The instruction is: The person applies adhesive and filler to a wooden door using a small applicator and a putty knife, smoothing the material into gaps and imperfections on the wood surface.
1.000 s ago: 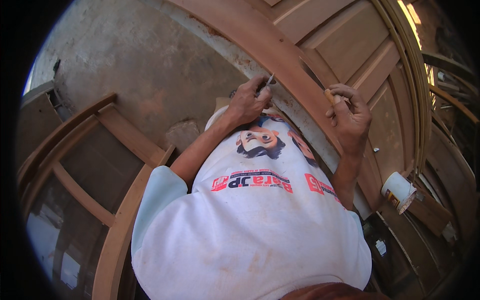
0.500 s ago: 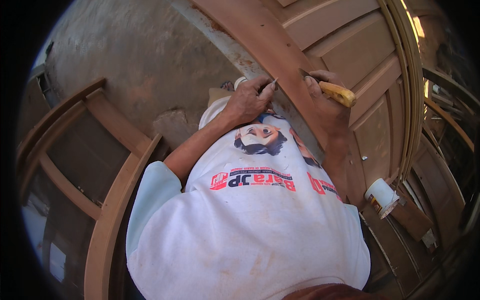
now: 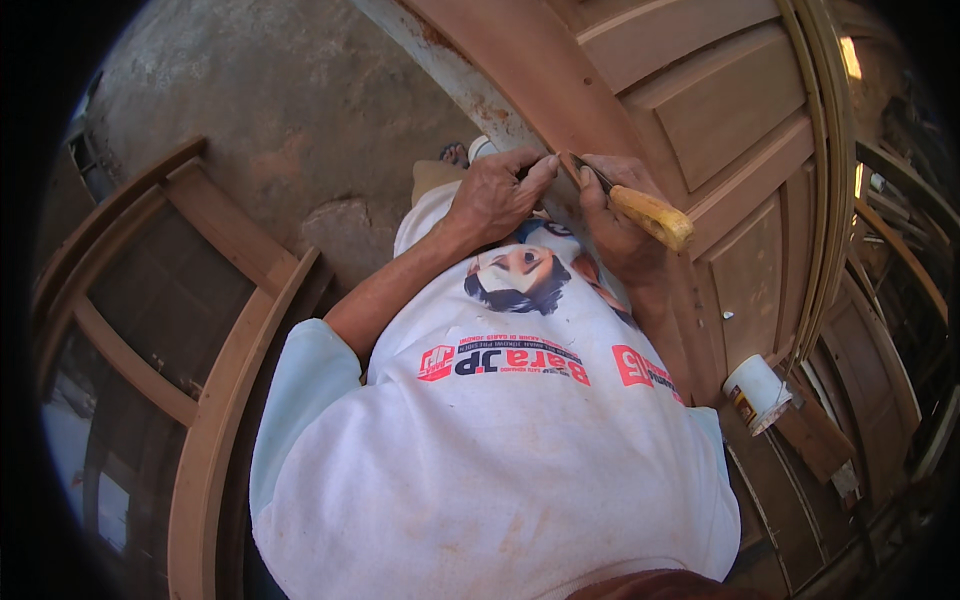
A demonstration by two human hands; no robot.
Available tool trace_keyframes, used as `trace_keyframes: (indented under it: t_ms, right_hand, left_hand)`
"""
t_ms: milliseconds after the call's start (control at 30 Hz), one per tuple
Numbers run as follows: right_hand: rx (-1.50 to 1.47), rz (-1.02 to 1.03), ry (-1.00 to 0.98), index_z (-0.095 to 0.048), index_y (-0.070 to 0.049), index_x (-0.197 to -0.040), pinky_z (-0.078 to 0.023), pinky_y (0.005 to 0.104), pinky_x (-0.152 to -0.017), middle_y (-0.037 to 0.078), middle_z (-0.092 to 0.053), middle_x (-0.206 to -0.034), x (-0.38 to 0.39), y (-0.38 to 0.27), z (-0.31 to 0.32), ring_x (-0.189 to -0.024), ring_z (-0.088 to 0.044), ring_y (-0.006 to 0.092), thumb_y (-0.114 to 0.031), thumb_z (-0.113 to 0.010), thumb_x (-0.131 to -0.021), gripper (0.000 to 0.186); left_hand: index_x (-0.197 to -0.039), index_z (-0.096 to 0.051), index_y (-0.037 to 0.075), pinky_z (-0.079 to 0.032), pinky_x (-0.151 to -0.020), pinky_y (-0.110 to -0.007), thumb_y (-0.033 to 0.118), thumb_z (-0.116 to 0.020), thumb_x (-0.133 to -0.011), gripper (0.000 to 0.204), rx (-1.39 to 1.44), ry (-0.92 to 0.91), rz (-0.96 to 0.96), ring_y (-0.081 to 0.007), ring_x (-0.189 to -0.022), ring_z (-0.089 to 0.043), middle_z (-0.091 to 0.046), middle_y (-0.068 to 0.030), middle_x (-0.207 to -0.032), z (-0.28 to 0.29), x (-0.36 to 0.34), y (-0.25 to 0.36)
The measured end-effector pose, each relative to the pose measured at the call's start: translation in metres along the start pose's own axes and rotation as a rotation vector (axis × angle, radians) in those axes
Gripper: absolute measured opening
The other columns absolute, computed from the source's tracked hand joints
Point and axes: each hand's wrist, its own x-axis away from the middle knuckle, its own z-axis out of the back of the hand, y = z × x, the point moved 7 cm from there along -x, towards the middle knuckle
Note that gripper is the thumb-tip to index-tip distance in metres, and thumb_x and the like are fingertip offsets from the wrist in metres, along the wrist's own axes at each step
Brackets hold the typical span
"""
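My left hand (image 3: 495,200) is closed, fingertips pinched on something I cannot make out, just above my white printed shirt (image 3: 480,450). My right hand (image 3: 625,245) grips a tool with a yellow wooden handle (image 3: 648,215). The tool's short metal end points up-left at my left fingertips, and the two hands nearly meet there. Behind them runs a long reddish wooden board (image 3: 560,75), with a pale, rust-marked strip (image 3: 435,55) along its left edge. Whether the tool touches what my left fingers hold is hidden.
Panelled wooden doors (image 3: 725,105) fill the upper right, with stacked timber beyond. A white bucket (image 3: 755,395) sits on a wood piece at lower right. A wooden frame (image 3: 135,350) lies at left on the concrete floor (image 3: 250,110). A foot (image 3: 455,152) shows past my shirt.
My right hand has moved left toward my left hand, and the tool's handle has swung round to point down-right. The pale pointed item seen in my left fingers earlier is now obscured.
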Motion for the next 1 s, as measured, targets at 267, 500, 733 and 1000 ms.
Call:
trace_keyframes:
  t_ms: [267,500,733,1000]
  right_hand:
    - [0.035,0.042,-0.072,-0.072,-0.001,-0.104,-0.058,0.0396,-0.071,0.016,-0.072,-0.100,0.002,-0.005,-0.006,-0.085,-0.073,0.0331,-0.006,-0.072,-0.088,0.016]
    - [0.126,0.103,-0.139,-0.069,-0.003,-0.111,-0.059,0.0416,-0.073,0.015,-0.070,-0.102,0.003,-0.015,-0.008,-0.089,-0.072,0.0336,-0.007,-0.075,-0.084,0.028]
    - [0.186,0.197,-0.186,-0.066,-0.004,-0.117,-0.058,0.0417,-0.073,0.015,-0.068,-0.105,0.007,-0.016,-0.012,-0.091,-0.071,0.0342,-0.008,-0.079,-0.075,0.044]
    - [0.136,0.110,-0.212,-0.066,-0.005,-0.117,-0.057,0.0427,-0.074,0.013,-0.067,-0.105,0.002,-0.017,-0.011,-0.092,-0.069,0.0346,-0.007,-0.081,-0.071,0.048]
  left_hand:
    - [-0.093,-0.072,0.000,-0.050,-0.060,-0.035,0.031,-0.061,-0.104,0.035,-0.024,0.006,0.003,-0.0182,-0.059,-0.061,-0.065,-0.0118,-0.066,-0.001,-0.002,-0.005]
    - [-0.090,-0.071,0.001,-0.050,-0.059,-0.036,0.031,-0.062,-0.104,0.035,-0.050,0.024,-0.035,-0.0190,-0.058,-0.060,-0.063,-0.0125,-0.065,-0.001,-0.003,-0.004]
    - [-0.084,-0.069,-0.001,-0.047,-0.054,-0.030,0.031,-0.060,-0.107,0.040,-0.072,0.023,-0.052,-0.0098,-0.058,-0.056,-0.064,-0.0052,-0.063,-0.001,-0.004,-0.005]
    - [-0.087,-0.071,-0.001,-0.047,-0.054,-0.030,0.030,-0.060,-0.107,0.038,-0.086,0.021,-0.056,-0.0103,-0.058,-0.057,-0.064,-0.0061,-0.064,0.000,-0.003,-0.005]
